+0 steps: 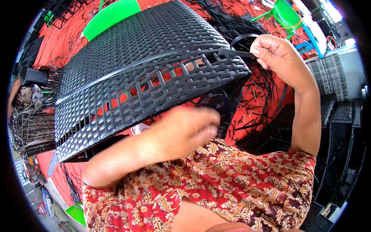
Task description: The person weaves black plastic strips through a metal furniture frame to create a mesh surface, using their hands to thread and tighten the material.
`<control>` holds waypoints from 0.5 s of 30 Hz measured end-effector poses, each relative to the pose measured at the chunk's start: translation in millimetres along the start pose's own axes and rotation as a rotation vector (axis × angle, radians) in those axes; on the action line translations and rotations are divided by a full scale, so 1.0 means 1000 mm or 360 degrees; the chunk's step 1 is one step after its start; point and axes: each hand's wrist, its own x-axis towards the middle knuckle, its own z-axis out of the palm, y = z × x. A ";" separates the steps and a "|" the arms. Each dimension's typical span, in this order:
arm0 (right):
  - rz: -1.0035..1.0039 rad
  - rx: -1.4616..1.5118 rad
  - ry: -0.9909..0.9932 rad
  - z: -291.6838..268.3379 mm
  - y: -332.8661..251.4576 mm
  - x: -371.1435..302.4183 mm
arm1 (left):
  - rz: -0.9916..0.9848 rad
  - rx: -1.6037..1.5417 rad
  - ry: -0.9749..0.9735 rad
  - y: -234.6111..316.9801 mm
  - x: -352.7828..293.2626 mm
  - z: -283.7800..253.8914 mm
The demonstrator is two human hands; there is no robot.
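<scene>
A large black woven plastic-rattan piece (154, 42) stands tilted in front of me, with a loosely woven band of openings along its near side. Between the thumb and fingers of my right hand (273, 54), a flat black strip (239, 53) is pinched at the piece's right corner. Part of that strip loops up beside the hand. A long loose strip lies diagonally over the weave toward the left edge. My left hand (197, 125) is below the near edge, in front of my body, blurred by motion; whether it holds anything is unclear.
Green chairs (288, 16) stand at far right, and a green seat (112, 17) lies behind the piece. Black strips (232, 23) are heaped on the red floor (65, 31). Dark woven furniture (340, 127) stands on the right; a strip bundle (33, 131) on the left.
</scene>
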 end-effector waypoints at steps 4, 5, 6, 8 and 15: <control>0.0093 -0.0392 -0.0088 0.012 -0.003 0.019 | -0.0735 -0.1127 -0.0268 -0.057 -0.001 0.045; 0.0026 -0.0435 -0.0105 0.012 -0.005 0.020 | -0.0798 -0.1555 -0.0158 -0.063 0.007 0.048; -0.0043 -0.0478 -0.0126 0.014 -0.006 0.020 | -0.0667 -0.1752 -0.0007 -0.062 0.013 0.052; -0.0214 -0.0566 -0.0113 0.016 0.001 0.028 | -0.0405 -0.2130 0.0333 -0.060 0.025 0.062; -0.0074 -0.0888 -0.0150 0.008 0.002 0.044 | -0.0191 -0.2742 0.0738 -0.102 0.067 0.058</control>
